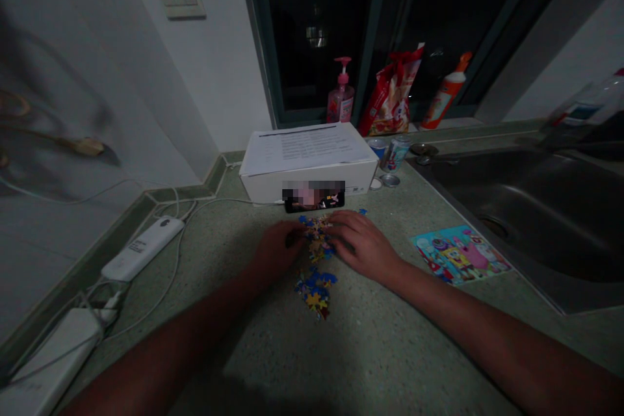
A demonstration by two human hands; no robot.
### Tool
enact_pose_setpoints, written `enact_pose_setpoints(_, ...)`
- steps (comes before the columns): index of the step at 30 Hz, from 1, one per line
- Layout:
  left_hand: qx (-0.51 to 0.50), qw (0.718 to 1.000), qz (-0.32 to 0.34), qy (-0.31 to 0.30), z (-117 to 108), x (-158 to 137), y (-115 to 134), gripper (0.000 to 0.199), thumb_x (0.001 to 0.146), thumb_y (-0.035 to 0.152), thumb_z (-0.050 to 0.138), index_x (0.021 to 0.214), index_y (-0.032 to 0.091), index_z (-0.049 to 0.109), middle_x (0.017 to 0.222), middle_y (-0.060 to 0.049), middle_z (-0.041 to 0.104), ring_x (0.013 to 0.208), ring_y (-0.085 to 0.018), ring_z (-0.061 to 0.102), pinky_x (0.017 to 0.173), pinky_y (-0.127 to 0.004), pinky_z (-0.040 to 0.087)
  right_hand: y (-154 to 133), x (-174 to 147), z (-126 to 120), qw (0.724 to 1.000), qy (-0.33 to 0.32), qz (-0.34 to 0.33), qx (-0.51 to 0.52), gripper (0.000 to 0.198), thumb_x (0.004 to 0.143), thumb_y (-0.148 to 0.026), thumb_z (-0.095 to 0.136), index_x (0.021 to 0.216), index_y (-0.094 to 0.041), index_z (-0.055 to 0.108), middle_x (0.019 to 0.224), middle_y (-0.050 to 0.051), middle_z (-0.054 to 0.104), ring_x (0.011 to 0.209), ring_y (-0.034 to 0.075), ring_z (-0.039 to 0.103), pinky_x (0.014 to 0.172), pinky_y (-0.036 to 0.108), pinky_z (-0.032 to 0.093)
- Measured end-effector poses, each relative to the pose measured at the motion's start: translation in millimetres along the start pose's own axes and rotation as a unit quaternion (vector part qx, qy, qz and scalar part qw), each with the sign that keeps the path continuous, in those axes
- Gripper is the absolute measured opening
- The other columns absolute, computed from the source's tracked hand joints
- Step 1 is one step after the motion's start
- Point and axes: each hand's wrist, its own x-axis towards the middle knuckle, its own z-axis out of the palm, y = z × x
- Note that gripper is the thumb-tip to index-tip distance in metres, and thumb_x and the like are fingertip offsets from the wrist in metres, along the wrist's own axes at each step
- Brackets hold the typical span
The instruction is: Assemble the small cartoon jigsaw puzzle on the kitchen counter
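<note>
A loose pile of jigsaw puzzle pieces [319,248] in blue, yellow and tan lies between my two hands on the counter. My left hand [279,248] is at the pile's left side, fingers curved with a gap to the thumb; its fingertips touch the edge pieces. From the right, my right hand [363,244] reaches over the pile with its fingers apart, the tips on the pieces. Nearer to me lies a second cluster of puzzle pieces [316,291]. One single blue piece [363,212] rests beyond my right hand. To the right is a colourful cartoon picture card [461,255].
A phone [314,200] leans against a white box [309,155] behind the pile. Cans [396,155] stand beside the box. A metal sink [526,208] is at the right. A white power bank [143,248] and cables lie left. Bottles and a red bag [394,94] line the windowsill.
</note>
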Motion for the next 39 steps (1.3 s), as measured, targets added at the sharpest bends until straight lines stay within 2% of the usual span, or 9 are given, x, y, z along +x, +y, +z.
enact_pose_setpoints(6, -0.075, 0.997, -0.014, -0.02, -0.9, -0.8, 7.7, 0.018, 0.086, 0.013, 0.068, 0.103, 0.02, 0.072, 0.099, -0.006, 0.079, 0.091, -0.022, 0.074, 0.087, -0.038, 0.061, -7.1, 2.4, 8.5, 1.0, 0.001, -0.013, -0.008, 0.03, 0.099, -0.02, 0.064, 0.129, -0.023, 0.068, 0.132, 0.014, 0.069, 0.126, 0.032, 0.064, 0.103, 0.057, 0.057)
enact_pose_setpoints(13, -0.102, 0.994, -0.013, -0.032, -1.2, -1.4, 10.4, 0.018, 0.084, 0.016, 0.068, 0.1, 0.024, 0.071, 0.097, -0.005, 0.079, 0.091, -0.025, 0.076, 0.086, -0.041, 0.064, -7.9, 4.9, 11.8, 0.999, 0.024, -0.032, -0.016, 0.018, 0.098, -0.018, 0.064, 0.114, -0.02, 0.072, 0.132, 0.017, 0.068, 0.126, 0.033, 0.064, 0.1, 0.058, 0.058)
enact_pose_setpoints(19, -0.108, 0.994, 0.009, -0.032, -1.3, -2.2, 10.8, 0.022, 0.085, 0.013, 0.067, 0.104, 0.023, 0.073, 0.099, -0.005, 0.08, 0.094, -0.026, 0.077, 0.09, -0.041, 0.064, -8.2, 5.3, 10.5, 0.999, 0.024, -0.043, -0.017, 0.015, 0.101, -0.02, 0.062, 0.111, -0.021, 0.073, 0.131, 0.016, 0.069, 0.124, 0.033, 0.065, 0.1, 0.058, 0.058)
enact_pose_setpoints(23, -0.105, 0.994, 0.008, -0.039, -2.5, -2.7, 11.4, 0.022, 0.087, 0.013, 0.068, 0.106, 0.021, 0.073, 0.101, -0.006, 0.081, 0.095, -0.024, 0.077, 0.09, -0.041, 0.064, -6.9, 4.9, 11.0, 0.999, 0.022, -0.037, -0.006, 0.017, 0.101, -0.02, 0.061, 0.111, -0.024, 0.074, 0.133, 0.013, 0.069, 0.126, 0.031, 0.064, 0.101, 0.058, 0.057)
enact_pose_setpoints(29, -0.104, 0.994, 0.007, -0.04, -1.5, -3.0, 8.8, 0.025, 0.085, 0.014, 0.069, 0.108, 0.025, 0.074, 0.1, -0.004, 0.081, 0.095, -0.026, 0.078, 0.089, -0.04, 0.065, -7.0, 4.7, 9.9, 0.999, 0.018, -0.037, 0.001, 0.015, 0.101, -0.023, 0.062, 0.11, -0.024, 0.074, 0.133, 0.013, 0.069, 0.126, 0.031, 0.063, 0.102, 0.058, 0.057)
enact_pose_setpoints(33, -0.103, 0.994, 0.015, -0.039, -1.5, -3.7, 9.2, 0.026, 0.086, 0.015, 0.068, 0.111, 0.022, 0.074, 0.104, -0.006, 0.081, 0.098, -0.025, 0.078, 0.092, -0.041, 0.064, -7.6, 4.7, 9.8, 0.999, 0.025, -0.037, -0.003, 0.013, 0.1, -0.022, 0.063, 0.109, -0.024, 0.073, 0.134, 0.012, 0.068, 0.125, 0.031, 0.064, 0.102, 0.058, 0.057)
enact_pose_setpoints(36, -0.098, 0.995, 0.013, -0.022, -2.5, -3.6, 9.3, 0.025, 0.088, 0.019, 0.07, 0.112, 0.021, 0.073, 0.103, -0.007, 0.081, 0.096, -0.023, 0.077, 0.091, -0.041, 0.063, -6.7, 4.8, 8.4, 0.999, 0.034, -0.039, 0.001, 0.012, 0.099, -0.021, 0.064, 0.106, -0.022, 0.073, 0.131, 0.013, 0.07, 0.124, 0.031, 0.065, 0.101, 0.058, 0.058)
enact_pose_setpoints(39, -0.089, 0.996, -0.011, 0.02, -4.1, -2.5, 7.5, 0.019, 0.091, 0.022, 0.066, 0.109, 0.021, 0.073, 0.1, -0.006, 0.08, 0.093, -0.022, 0.076, 0.09, -0.04, 0.062, -3.0, 3.3, 5.8, 0.998, 0.057, -0.019, 0.003, 0.012, 0.098, -0.02, 0.065, 0.107, -0.022, 0.073, 0.13, 0.013, 0.071, 0.125, 0.031, 0.065, 0.102, 0.057, 0.058)
